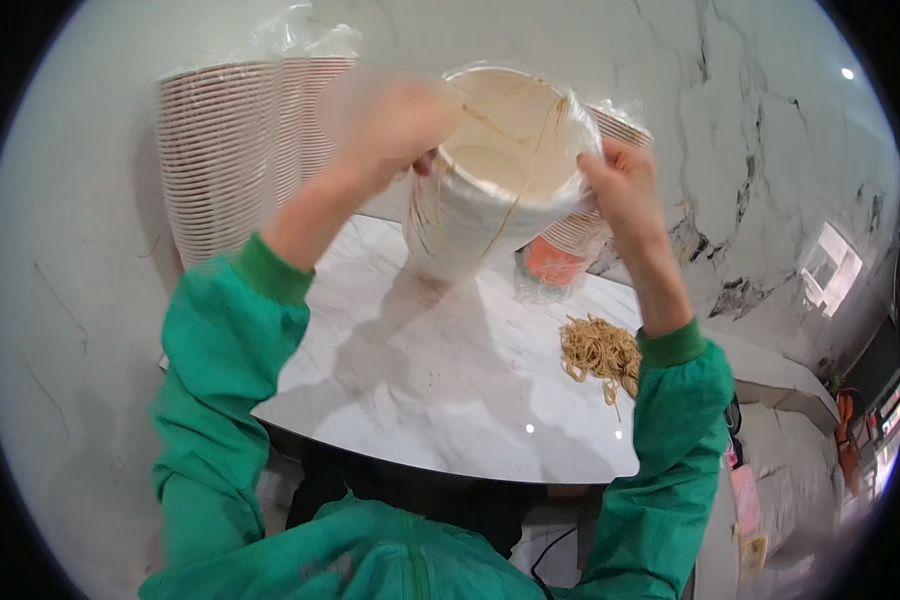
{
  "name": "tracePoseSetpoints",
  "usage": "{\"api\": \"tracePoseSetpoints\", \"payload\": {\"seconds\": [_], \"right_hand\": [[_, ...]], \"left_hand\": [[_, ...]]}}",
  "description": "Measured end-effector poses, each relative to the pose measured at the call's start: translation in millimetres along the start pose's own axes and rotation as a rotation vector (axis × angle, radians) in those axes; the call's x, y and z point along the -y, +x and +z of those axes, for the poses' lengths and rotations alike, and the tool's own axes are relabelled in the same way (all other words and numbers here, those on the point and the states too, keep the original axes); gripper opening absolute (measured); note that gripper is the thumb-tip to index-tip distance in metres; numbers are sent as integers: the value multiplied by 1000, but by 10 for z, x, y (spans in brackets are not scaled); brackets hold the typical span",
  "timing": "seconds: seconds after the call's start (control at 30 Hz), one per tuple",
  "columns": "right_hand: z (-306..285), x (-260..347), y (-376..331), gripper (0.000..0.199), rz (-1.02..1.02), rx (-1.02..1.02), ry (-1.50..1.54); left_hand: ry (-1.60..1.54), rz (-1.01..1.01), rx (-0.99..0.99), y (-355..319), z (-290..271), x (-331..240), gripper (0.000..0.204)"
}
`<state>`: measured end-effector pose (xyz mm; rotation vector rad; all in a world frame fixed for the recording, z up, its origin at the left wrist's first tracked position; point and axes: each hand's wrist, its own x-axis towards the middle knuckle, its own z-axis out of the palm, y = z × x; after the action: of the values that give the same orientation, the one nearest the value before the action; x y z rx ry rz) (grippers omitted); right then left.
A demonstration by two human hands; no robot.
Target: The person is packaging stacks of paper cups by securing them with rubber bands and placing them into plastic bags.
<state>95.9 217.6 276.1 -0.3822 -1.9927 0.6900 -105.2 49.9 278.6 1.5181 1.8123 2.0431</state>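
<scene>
A stack of white paper tubs (455, 235) stands on the table in front of me, sheathed in clear plastic wrap (582, 125). The top tub's open mouth is tilted toward me. Thin tan rubber bands (492, 124) cross that mouth and run down the outer wall. My right hand (622, 185) pinches the wrap at the right side of the rim. At the left side of the rim, my left hand (395, 125) is closed and blurred by motion; what its fingers hold is hidden. A tangled pile of rubber bands (598, 352) lies near my right forearm.
Tall wrapped stacks of tubs (220, 160) stand at the far left against the marbled wall (770, 130). Behind my right hand is another wrapped stack with an orange part (552, 260). The white marbled table (420, 400) has a curved near edge. A grey sofa (790, 450) is at right.
</scene>
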Motion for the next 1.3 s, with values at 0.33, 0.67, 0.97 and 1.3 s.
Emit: {"api": "tracePoseSetpoints", "payload": {"seconds": [0.33,0.67,0.97,1.3], "right_hand": [[-410,890,954,14,198,189,6],[-218,843,1146,14,50,135,-100],[-416,1233,1504,18,-83,-120,-34],[-1290,1569,2007,20,-183,-322,158]], "left_hand": [[152,-88,262,1011,-450,-645,24],[100,-130,88,1059,-738,-497,11],[95,446,63,594,-818,-927,21],[292,939,-199,524,-629,-861,50]]}}
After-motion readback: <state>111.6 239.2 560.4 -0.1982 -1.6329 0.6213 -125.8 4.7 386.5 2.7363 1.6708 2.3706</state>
